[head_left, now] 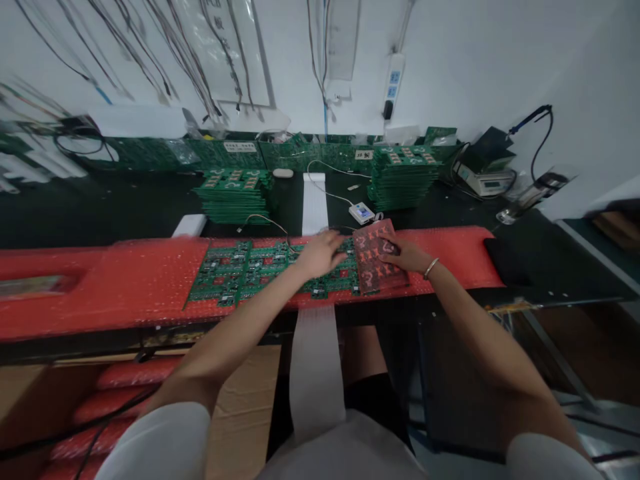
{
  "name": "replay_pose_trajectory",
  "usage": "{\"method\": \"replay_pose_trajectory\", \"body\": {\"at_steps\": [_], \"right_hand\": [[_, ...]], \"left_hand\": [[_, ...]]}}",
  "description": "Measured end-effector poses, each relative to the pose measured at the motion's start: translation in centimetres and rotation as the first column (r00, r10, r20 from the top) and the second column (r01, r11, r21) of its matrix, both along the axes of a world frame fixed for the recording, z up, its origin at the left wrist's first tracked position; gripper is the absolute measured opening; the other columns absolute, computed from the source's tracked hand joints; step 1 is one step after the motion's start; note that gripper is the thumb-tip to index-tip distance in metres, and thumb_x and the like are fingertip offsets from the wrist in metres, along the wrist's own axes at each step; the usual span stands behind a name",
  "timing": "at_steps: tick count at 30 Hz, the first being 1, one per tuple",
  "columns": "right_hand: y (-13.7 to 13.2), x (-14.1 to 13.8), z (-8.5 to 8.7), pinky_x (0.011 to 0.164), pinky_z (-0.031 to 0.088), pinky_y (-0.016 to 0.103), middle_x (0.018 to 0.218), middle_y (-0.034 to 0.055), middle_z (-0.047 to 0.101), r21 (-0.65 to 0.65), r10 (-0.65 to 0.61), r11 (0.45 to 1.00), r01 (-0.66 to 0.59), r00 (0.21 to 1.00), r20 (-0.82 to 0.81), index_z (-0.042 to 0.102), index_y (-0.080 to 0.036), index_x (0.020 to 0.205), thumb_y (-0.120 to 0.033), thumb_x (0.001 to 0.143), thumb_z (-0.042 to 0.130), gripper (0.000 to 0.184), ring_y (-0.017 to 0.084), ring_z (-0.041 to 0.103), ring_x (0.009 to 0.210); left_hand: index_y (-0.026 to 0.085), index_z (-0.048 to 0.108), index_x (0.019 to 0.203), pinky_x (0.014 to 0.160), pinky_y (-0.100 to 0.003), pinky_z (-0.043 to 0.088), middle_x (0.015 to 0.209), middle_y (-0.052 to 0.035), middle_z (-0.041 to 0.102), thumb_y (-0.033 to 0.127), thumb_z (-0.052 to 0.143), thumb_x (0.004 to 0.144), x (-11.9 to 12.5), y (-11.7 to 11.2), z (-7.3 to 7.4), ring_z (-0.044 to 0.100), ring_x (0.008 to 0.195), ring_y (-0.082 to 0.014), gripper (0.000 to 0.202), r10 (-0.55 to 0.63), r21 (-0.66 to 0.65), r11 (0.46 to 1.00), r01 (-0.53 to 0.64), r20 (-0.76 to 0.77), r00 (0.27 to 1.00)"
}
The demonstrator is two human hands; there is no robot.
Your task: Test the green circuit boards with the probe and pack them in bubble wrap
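Green circuit boards [267, 261] lie in a row on a long strip of red bubble wrap [145, 273]. My left hand [323, 253] is over the right part of the row, fingers stretched toward the right and slightly apart; whether it presses on a board is hard to tell. To its right, a circuit board [373, 263] shows through a red bubble wrap layer, slightly tilted across the strip. My right hand [407, 255] grips this covered board at its right side, with fingertips on top. A bracelet circles the right wrist.
Two stacks of green boards, left [233, 200] and right [403, 180], stand behind the strip. Between them lie a small white device [361, 213] with a cable and a white band [315, 200]. A scale [487, 180] sits at the right. Red bundles [107, 407] are below left.
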State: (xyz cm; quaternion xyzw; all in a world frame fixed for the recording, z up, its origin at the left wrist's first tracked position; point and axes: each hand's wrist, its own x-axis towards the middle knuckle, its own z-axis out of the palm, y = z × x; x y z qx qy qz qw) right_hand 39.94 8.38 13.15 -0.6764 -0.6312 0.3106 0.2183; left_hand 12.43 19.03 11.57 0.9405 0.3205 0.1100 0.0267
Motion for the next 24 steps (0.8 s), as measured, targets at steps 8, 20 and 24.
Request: {"method": "replay_pose_trajectory", "body": {"at_steps": [8,20,24], "right_hand": [[-0.2,1.1,1.3,0.099,0.051,0.038,0.133,0.0086,0.064,-0.001,0.040,0.999,-0.040,0.981,0.192,0.047,-0.021,0.146,-0.038,0.081,0.073,0.072,0.026,0.064,0.114],[3.8,-6.8,3.2,0.091,0.049,0.052,0.112,0.0188,0.070,-0.090,0.141,0.990,-0.109,0.805,0.576,0.058,-0.017,0.135,-0.041,0.078,0.072,0.063,0.039,0.065,0.105],[5.1,-11.2,2.2,0.092,0.047,0.058,0.109,0.0189,0.071,-0.004,0.122,0.988,-0.155,0.764,0.634,0.067,-0.016,0.122,-0.044,0.086,0.061,0.046,0.042,0.062,0.111]], "left_hand": [[0.019,0.032,0.155,0.124,-0.050,0.008,0.164,-0.0121,0.018,0.076,0.043,0.087,-2.9,-4.2,-3.6,0.011,0.153,-0.0305,0.089,-0.081,-0.114,0.991,0.064,-0.150,0.985],[0.022,0.030,0.155,0.122,-0.055,0.008,0.164,-0.0142,0.017,0.074,0.047,0.088,-3.6,-3.7,-2.9,0.014,0.153,-0.0314,0.086,-0.121,-0.155,0.983,0.098,-0.151,0.981],[0.022,0.030,0.155,0.123,-0.053,0.007,0.165,-0.0130,0.016,0.067,0.043,0.093,-3.7,-3.5,-3.3,0.011,0.153,-0.0290,0.077,-0.120,-0.144,0.984,0.103,-0.112,0.986]]}}
